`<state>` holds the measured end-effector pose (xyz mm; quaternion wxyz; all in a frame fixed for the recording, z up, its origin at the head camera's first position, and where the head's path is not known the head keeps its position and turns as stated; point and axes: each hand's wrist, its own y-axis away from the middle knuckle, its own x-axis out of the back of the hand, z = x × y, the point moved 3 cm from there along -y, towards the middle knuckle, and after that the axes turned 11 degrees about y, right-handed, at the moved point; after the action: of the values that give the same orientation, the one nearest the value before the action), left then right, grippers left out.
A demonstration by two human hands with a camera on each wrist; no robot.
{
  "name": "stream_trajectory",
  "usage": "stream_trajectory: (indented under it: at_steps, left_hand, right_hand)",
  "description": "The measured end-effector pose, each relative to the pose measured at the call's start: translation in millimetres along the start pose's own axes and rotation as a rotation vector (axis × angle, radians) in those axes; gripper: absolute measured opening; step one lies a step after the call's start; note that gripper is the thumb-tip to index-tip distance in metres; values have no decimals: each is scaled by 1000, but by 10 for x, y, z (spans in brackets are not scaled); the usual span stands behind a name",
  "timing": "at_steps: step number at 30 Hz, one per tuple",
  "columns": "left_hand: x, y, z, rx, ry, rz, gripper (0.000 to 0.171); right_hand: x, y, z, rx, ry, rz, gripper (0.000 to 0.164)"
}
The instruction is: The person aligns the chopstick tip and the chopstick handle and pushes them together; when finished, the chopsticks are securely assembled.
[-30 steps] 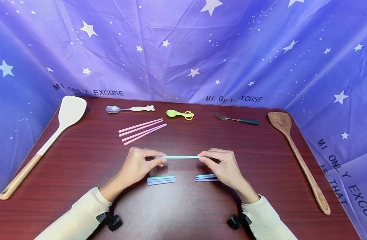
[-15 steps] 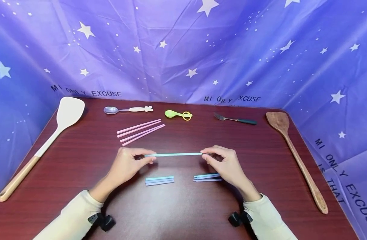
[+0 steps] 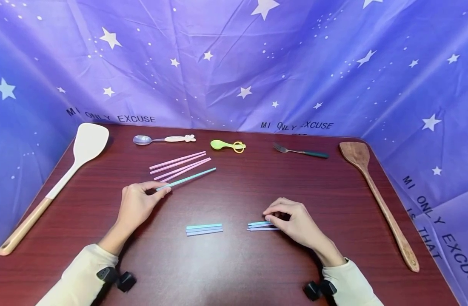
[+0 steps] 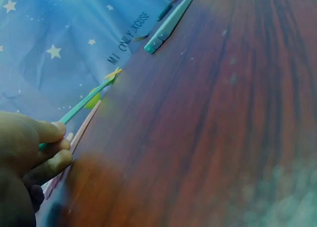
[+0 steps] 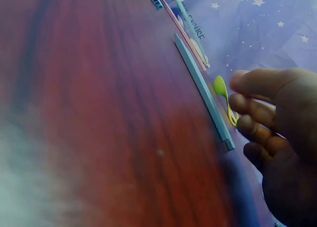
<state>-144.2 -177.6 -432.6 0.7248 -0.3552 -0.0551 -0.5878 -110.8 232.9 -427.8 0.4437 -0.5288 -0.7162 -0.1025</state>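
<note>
My left hand (image 3: pixel 136 204) pinches a light teal chopstick (image 3: pixel 192 177) near one end, between thumb and fingers. It points up and to the right, alongside several pink chopsticks (image 3: pixel 180 163) fanned out on the table. In the left wrist view the fingers (image 4: pixel 57 165) curl round the teal chopstick (image 4: pixel 81 107). My right hand (image 3: pixel 293 219) holds nothing; its loosely bent fingers are over a bundle of blue and lilac sticks (image 3: pixel 257 226), partly covering it. A second short bundle of blue and lilac sticks (image 3: pixel 204 229) lies to the left, between the hands.
Along the back lie a spoon with a white handle (image 3: pixel 179 138), a small green spoon (image 3: pixel 220 145) with a yellow ring, and a fork (image 3: pixel 301 151). A white spatula (image 3: pixel 90 142) lies left, a wooden spatula (image 3: pixel 383 199) right. A starry purple cloth (image 3: pixel 218 85) encloses the table.
My right hand has let go of the teal chopstick and moved down over the right bundle. The left hand has carried the chopstick left and up beside the pink chopsticks, now slanted.
</note>
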Motion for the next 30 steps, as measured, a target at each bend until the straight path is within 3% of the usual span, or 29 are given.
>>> stream_trajectory:
  at_steps: [7,17,30]
  left_hand:
    - [-35,12,-96,7,-22,40,10]
    - [-117,7,-101,-38,-47,38,15]
    - [-138,-13,-113,-37,-58,3,17]
  right_hand:
    - [-64,58,32,81,49,-52,19]
    - [-90,72,25,56,40,-57,19]
    - [-96,66,29,25,32,-77,18]
